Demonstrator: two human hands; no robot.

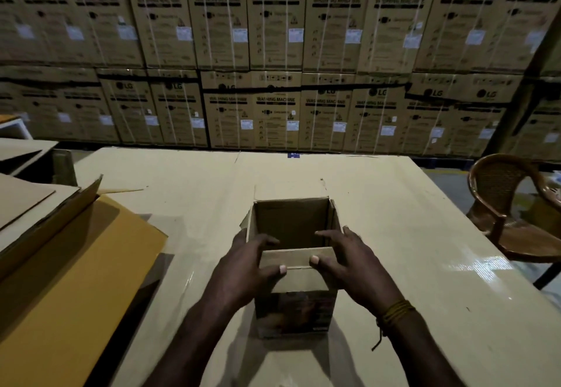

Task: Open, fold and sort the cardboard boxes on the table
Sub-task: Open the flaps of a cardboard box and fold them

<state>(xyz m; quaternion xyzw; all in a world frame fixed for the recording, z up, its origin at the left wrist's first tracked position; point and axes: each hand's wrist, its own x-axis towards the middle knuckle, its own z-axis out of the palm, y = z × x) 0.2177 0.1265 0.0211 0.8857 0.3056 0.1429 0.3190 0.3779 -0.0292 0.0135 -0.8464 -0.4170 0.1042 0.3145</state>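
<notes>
A small cardboard box [293, 225] stands upright in the middle of the table [394, 234], its top open and its far flap raised. Its near side carries a printed picture. My left hand [246, 265] grips the box's left wall, fingers inside the opening and thumb on the near flap. On the right wall, my right hand [349, 259] holds the same way, thumb pressing the near flap. The near flap is folded inward between my thumbs.
Flattened cardboard sheets and a large open box [54, 219] lie at the table's left. A brown plastic chair [513, 210] stands at the right. Stacked washing-machine cartons [273, 52] form a wall behind the table.
</notes>
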